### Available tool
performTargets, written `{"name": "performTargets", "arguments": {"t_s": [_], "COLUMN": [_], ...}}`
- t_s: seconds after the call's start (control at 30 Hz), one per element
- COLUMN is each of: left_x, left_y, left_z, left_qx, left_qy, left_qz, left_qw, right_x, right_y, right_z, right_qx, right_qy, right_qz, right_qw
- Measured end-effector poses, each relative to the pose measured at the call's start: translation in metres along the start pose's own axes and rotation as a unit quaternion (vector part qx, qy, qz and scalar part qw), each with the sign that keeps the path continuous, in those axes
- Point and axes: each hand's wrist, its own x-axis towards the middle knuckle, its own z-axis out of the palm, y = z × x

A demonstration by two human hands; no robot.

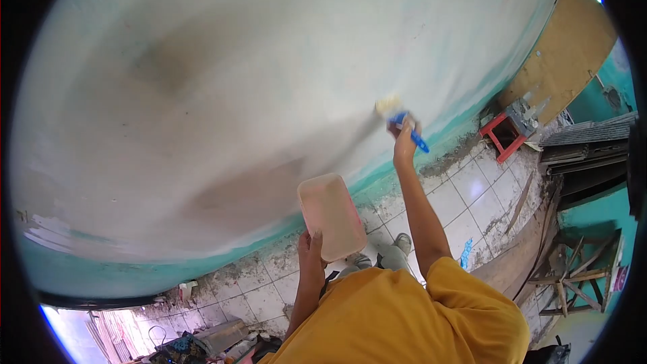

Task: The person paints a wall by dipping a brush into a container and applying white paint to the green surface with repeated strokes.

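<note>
My right hand (404,131) grips a paintbrush (418,141) by its blue handle. The pale bristles touch, or almost touch, the whitish painted wall (269,94). Lower and to the left, my left hand (311,249) holds a shallow rectangular tray (331,219) by its near left edge, thumb over the rim. The tray is pale inside with pinkish marks along its side. Fingers under the tray are hidden. White paint covers most of the wall, while a turquoise strip (384,175) shows along its bottom.
A red stool (502,136) with a grey container on it stands by the wall at right. Beyond are stacked grey sheets (586,135) and a wooden frame (573,276). Clutter (195,344) lies at lower left on the dirty tiled floor (448,212).
</note>
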Motion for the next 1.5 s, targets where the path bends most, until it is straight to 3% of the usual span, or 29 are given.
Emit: {"name": "performTargets", "arguments": {"t_s": [0.1,0.17,0.37,0.47,0.53,0.67,0.77,0.83,0.9,1.07,1.17,1.27,1.4,1.47,1.5], "left_x": [0.005,0.007,0.005,0.002,0.004,0.000,-0.004,-0.003,-0.002,0.000,-0.002,-0.009,-0.007,-0.007,-0.009], "left_y": [0.001,-0.002,0.001,0.005,0.000,0.001,0.006,0.003,0.000,-0.002,0.000,0.006,0.002,0.002,0.005], "left_z": [-0.006,-0.013,-0.009,-0.006,-0.013,-0.017,-0.011,-0.011,-0.014,-0.016,-0.008,0.003,-0.010,-0.019,-0.015], "left_qx": [0.007,0.023,0.031,0.026,0.031,0.030,0.015,0.018,0.020,0.055,0.029,-0.015,-0.022,0.105,0.103], "left_qy": [-0.015,-0.023,-0.008,-0.022,-0.025,-0.031,-0.020,-0.018,-0.013,-0.042,-0.052,-0.044,-0.074,-0.097,-0.097], "left_qz": [-0.014,-0.023,-0.017,-0.023,-0.023,-0.023,-0.023,-0.025,-0.028,-0.043,-0.033,-0.015,0.018,0.058,0.060], "left_qw": [1.000,0.999,0.999,0.999,0.999,0.999,0.999,0.999,0.999,0.997,0.998,0.999,0.997,0.988,0.988], "right_x": [-0.009,-0.001,0.019,0.023,0.025,0.014,-0.001,-0.009,0.002,0.018,0.010,0.011,0.000,-0.014,-0.020], "right_y": [0.021,-0.002,-0.181,-0.198,-0.184,-0.057,0.026,0.037,0.027,-0.117,-0.186,-0.179,-0.075,-0.010,0.015], "right_z": [-0.026,-0.008,0.120,0.132,0.125,0.053,-0.013,-0.030,-0.025,0.074,0.116,0.119,0.065,0.025,0.004], "right_qx": [-0.074,-0.091,-0.012,0.053,0.093,0.102,0.036,-0.051,-0.058,-0.073,0.038,0.080,0.082,0.042,0.013], "right_qy": [-0.006,-0.017,-0.098,-0.144,-0.162,-0.038,0.006,0.010,0.001,-0.062,-0.126,-0.157,-0.095,-0.021,-0.012], "right_qz": [0.027,-0.001,-0.169,-0.211,-0.220,-0.085,-0.027,0.016,0.003,-0.105,-0.170,-0.182,-0.082,-0.032,-0.015], "right_qw": [0.997,0.996,0.981,0.965,0.958,0.990,0.999,0.999,0.998,0.990,0.977,0.967,0.989,0.998,1.000]}}
